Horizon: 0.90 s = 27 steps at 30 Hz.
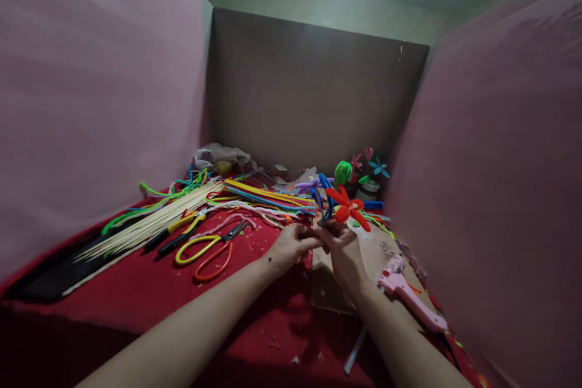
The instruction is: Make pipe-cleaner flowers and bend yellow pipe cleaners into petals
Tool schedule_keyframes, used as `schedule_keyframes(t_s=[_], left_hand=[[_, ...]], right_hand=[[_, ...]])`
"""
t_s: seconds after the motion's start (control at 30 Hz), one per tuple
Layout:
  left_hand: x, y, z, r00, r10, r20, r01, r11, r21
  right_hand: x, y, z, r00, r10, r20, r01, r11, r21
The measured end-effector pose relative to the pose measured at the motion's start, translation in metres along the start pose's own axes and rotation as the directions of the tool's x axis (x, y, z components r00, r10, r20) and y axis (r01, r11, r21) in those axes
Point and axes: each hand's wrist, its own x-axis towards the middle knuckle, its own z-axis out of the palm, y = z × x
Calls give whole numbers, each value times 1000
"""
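My left hand [293,245] and my right hand [345,253] meet over the work surface, fingers pinched together. Just above the fingers rise a red pipe-cleaner flower [348,206] and dark blue pipe-cleaner loops [326,194]. Their lower ends disappear behind my fingers, so the exact grip on the stems is hidden. A purple pipe-cleaner flower [313,185] and a green fuzzy bundle [342,172] show close behind; I cannot tell whether they belong to the held bunch. Beneath my right hand lies a brown board [327,291].
Scissors [207,253], pliers [179,231], wooden skewers [150,218] and pipe cleaners [268,195] cover the left of the red cloth [254,327]. A pink glue gun [409,297] with a glue stick [355,351] lies right. Behind are a jar [368,190] and a plastic bag [222,153].
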Motion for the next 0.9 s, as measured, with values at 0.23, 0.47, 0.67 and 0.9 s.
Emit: schedule_keyframes(t_s=[0.23,0.47,0.67,0.9], left_hand=[[-6,4,-5,996,29,82,-30,999,15],[-5,3,-3,1000,0,22,-1,999,37],[-4,7,0,1000,28,-8,-27,997,71],[-2,3,0,998,36,-55,-29,992,120]], right_hand=[[-1,-5,1,998,61,22,-62,994,85],[-3,-10,-1,999,27,42,-26,999,-27],[-2,-8,-1,997,20,75,-15,998,-60],[-5,-13,-1,995,-9,96,19,995,-102]])
